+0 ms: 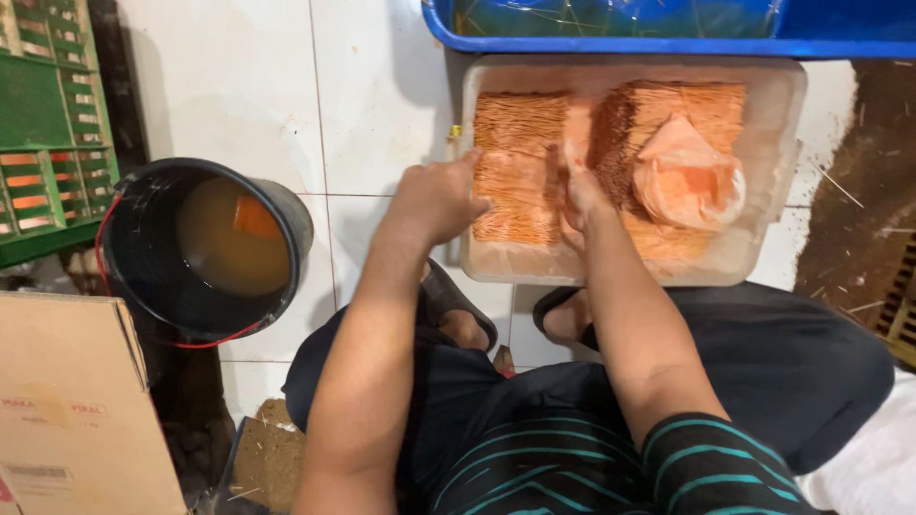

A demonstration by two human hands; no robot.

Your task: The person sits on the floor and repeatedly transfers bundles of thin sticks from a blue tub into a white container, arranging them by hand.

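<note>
A clear plastic tub [778, 162] sits on the tiled floor in front of me, filled with orange powder and bundles of thin orange sticks [515, 143]. My left hand [434, 195] rests on the tub's left edge, fingers curled over the nearest bundle. My right hand [577, 186] is inside the tub, pressed between the two stacks of sticks and dusted orange. A crumpled orange plastic bag [689, 176] lies on the right stack [687, 105].
A black bucket [143, 257] with murky brown liquid stands at my left. A green crate [48, 124] is at far left, a cardboard box [76, 410] at lower left, a blue tub [668, 29] beyond the clear one. My sandalled feet [458, 310] are below the tub.
</note>
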